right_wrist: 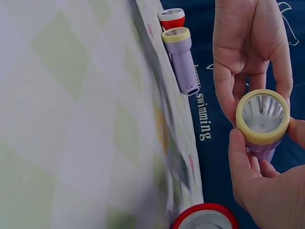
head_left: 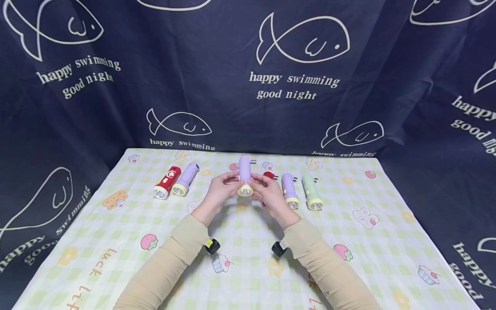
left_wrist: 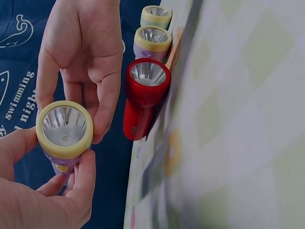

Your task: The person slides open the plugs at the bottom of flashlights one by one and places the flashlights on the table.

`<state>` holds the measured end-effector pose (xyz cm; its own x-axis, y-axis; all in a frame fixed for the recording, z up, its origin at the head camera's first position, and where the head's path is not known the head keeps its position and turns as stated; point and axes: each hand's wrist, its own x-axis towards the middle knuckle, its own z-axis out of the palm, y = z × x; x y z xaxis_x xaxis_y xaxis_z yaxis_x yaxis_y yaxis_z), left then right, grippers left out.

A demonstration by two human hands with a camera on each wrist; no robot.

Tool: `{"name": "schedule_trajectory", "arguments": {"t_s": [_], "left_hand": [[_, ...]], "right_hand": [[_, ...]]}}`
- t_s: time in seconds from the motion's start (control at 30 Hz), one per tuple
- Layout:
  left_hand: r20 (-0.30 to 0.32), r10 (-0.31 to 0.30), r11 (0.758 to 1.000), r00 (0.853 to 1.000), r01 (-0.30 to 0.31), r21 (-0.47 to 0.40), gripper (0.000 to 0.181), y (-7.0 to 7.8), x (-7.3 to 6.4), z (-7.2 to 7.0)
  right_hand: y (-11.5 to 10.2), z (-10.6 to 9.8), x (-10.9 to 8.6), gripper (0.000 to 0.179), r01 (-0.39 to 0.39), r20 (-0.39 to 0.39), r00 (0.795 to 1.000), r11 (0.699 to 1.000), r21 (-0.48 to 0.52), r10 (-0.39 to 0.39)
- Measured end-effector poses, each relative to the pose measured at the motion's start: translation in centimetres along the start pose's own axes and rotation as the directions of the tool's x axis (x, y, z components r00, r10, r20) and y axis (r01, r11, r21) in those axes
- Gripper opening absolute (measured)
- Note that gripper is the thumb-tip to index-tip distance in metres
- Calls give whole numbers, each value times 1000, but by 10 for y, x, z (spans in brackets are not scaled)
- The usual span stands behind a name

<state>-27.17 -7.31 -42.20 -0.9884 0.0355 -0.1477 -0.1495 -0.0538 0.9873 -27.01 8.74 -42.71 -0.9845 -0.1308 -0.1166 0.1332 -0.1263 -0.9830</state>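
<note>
Both hands hold one purple flashlight (head_left: 245, 167) over the table, its yellow-rimmed lens facing me. Two metal prongs stick out to the right at its far end. My left hand (head_left: 220, 191) grips it from the left, thumb and fingers around the body just behind the head. On the other side my right hand (head_left: 270, 193) pinches it the same way. In the left wrist view a yellow switch (left_wrist: 62, 168) shows on its body. Close to my right hand is a red flashlight (left_wrist: 147, 93), mostly hidden behind that hand in the head view.
Right of the hands lie a purple flashlight (head_left: 288, 187) and a green flashlight (head_left: 311, 191), prongs out. To the left are a red flashlight with a white head (head_left: 166, 181) and another purple flashlight (head_left: 187, 178). A checked cloth (head_left: 248, 275) covers the table; a dark blue curtain (head_left: 224, 77) hangs behind.
</note>
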Motion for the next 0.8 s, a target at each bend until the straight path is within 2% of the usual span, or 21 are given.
{"name": "schedule_trajectory", "arguments": {"t_s": [0.3,0.43,0.53,0.63,0.8], "left_hand": [[-15,-29,1000,999,29,-10,46,-8,4,0],[-17,-47,999,999,47,-18,44,-9,5,0],[-18,-57,998,998,57,-24,44,-10,6,1],[-19,-69,997,997,68,-24,46,-12,7,1],[-16,-84,996,996,84,-10,46,-16,9,0]], "right_hand": [[4,-2,2,42,-15,37,999,1000,-17,16],[6,-2,2,43,-6,33,999,998,-58,8],[7,-2,3,43,5,8,1000,991,-132,-4],[8,-1,3,42,26,-25,999,969,-246,-33],[9,0,2,40,53,-49,996,911,-408,-80]]}}
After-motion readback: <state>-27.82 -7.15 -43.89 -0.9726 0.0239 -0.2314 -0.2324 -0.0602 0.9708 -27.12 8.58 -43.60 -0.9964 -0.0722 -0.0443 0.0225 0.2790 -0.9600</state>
